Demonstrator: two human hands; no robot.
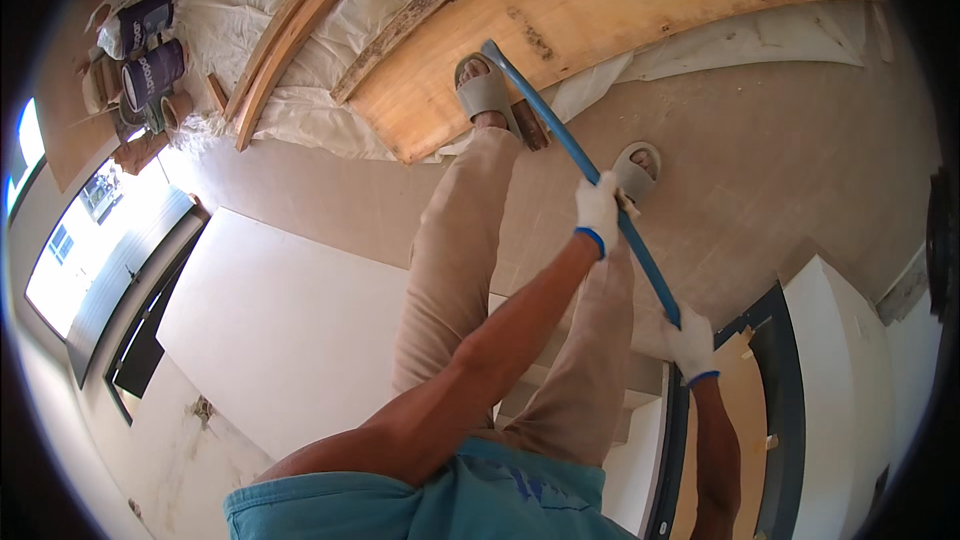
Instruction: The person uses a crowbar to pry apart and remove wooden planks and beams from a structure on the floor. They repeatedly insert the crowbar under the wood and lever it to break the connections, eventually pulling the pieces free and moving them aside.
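Note:
A long blue pry bar (pixel 551 122) runs slantwise before me. My left hand (pixel 598 208), in a white glove with a blue cuff, is closed around its middle. The lower end is gripped by my gloved right hand (pixel 690 343). The bar's flattened tip appears over a plywood panel (pixel 600 0), beside my left foot; whether it touches the wood I cannot tell. My left sandal (pixel 484 94) rests on the panel. My right sandal (pixel 636 169) is on the bare floor, close to the bar.
Timber battens (pixel 307 30) and crumpled plastic sheeting (pixel 247 7) lie at the upper left. Bags and buckets (pixel 154 75) stand farther left. A white panel (pixel 292 322) is left of my legs. At the lower right is a dark door frame (pixel 780 405).

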